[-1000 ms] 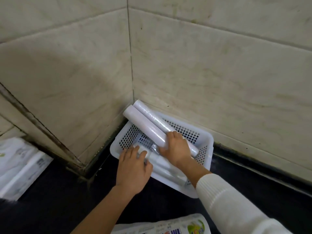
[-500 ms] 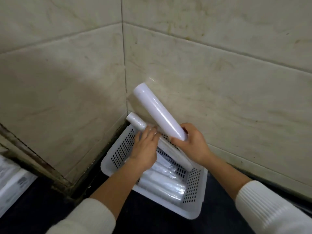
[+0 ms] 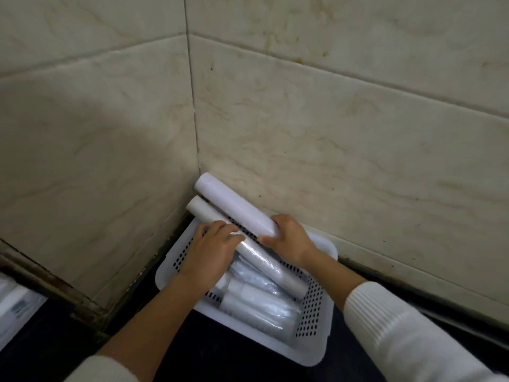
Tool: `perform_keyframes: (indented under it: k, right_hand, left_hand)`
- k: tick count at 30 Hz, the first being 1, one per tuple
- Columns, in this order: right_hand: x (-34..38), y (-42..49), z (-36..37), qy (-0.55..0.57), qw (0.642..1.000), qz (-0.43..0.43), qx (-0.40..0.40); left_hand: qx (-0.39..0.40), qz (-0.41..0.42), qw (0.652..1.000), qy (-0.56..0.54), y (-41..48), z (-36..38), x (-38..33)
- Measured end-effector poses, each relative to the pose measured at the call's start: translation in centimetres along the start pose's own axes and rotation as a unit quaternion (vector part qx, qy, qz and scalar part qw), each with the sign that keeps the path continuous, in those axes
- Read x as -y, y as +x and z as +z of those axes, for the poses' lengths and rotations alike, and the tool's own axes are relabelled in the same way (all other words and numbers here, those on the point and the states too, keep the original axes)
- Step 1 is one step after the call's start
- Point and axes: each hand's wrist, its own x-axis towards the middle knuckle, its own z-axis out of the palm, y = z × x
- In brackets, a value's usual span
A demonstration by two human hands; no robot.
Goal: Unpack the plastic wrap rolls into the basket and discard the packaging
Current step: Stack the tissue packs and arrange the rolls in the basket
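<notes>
A white perforated basket sits on the dark counter in the wall corner. My right hand grips the near end of a white plastic wrap roll that slants up toward the corner, over the basket's far rim. Just below it lies a second roll, angled across the basket with its far end sticking out over the rim. My left hand rests on that second roll, fingers curled over it. Several more rolls in clear film lie along the basket's bottom.
Tiled walls meet in a corner right behind the basket. White packages lie at the far left edge on the dark counter. A dark seam runs along the wall's base.
My right hand has lowered its roll from a steep raised angle down next to the second roll. My left hand stays on the second roll. The view has shifted slightly.
</notes>
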Motion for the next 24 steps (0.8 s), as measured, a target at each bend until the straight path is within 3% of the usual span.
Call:
perform_keyframes:
  k: [5, 11, 15, 18, 21, 24]
  right_hand:
    - [-0.4, -0.3, 1.8, -0.013, 0.999, 0.041, -0.001]
    - [-0.6, -0.8, 0.8, -0.130, 0.990, -0.054, -0.002]
    - [0.2, -2.3, -0.1, -0.054, 0.997, -0.054, -0.030]
    - [0.5, -5.1, -0.1, -0.026, 0.996, -0.077, 0.042]
    - [-0.2, -7.6, 1.5, -0.181, 0.964, -0.084, 0.174]
    - [-1.0, -8.8, 3.5, -0.301, 0.930, -0.046, 0.206]
  left_hand:
    - [-0.029, -0.010, 0.998, -0.057, 0.2, -0.1, -0.2]
    - [0.014, -0.041, 0.988, -0.151, -1.0, 0.4, 0.0]
    - [-0.015, -0.057, 0.977, -0.206, -1.9, -0.8, 0.4]
    - [-0.032, -0.097, 0.972, -0.212, -2.6, -1.7, 0.8]
    - [0.094, -0.166, 0.949, -0.252, -3.1, -1.9, 0.9]
    - [0.254, -0.179, 0.924, -0.221, -3.0, -1.2, 0.6]
